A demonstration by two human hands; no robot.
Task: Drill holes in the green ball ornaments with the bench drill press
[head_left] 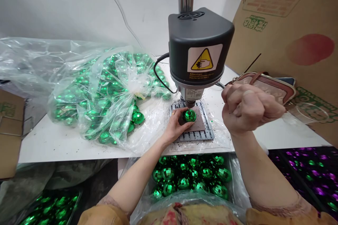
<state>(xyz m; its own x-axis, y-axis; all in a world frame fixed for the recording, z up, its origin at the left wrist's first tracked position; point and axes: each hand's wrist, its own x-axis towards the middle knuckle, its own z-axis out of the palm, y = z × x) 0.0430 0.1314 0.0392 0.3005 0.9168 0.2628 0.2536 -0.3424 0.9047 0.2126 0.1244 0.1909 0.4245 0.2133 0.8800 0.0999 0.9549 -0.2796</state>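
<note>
My left hand (178, 126) grips a shiny green faceted ball (189, 115) between thumb and fingers, on a brown pad (198, 126) over the drill press's slotted base plate (209, 134). The chuck (189, 103) of the black-topped drill press (200, 38) is right above the ball, its bit reaching the ball's top. Whether the bit has gone in, I cannot tell. My right hand (249, 107) is closed in a fist around the feed handle at the press's right side; only a short metal piece of the handle (220, 84) shows beside the knuckles.
A clear plastic bag (113, 91) of green balls lies left on the white table (63, 147). Below the table edge sits a bin of green balls (185, 182). A pink purse (274, 86), a clear cup (313, 112) and a large cardboard box (285, 17) stand right. Dark shavings dot the table.
</note>
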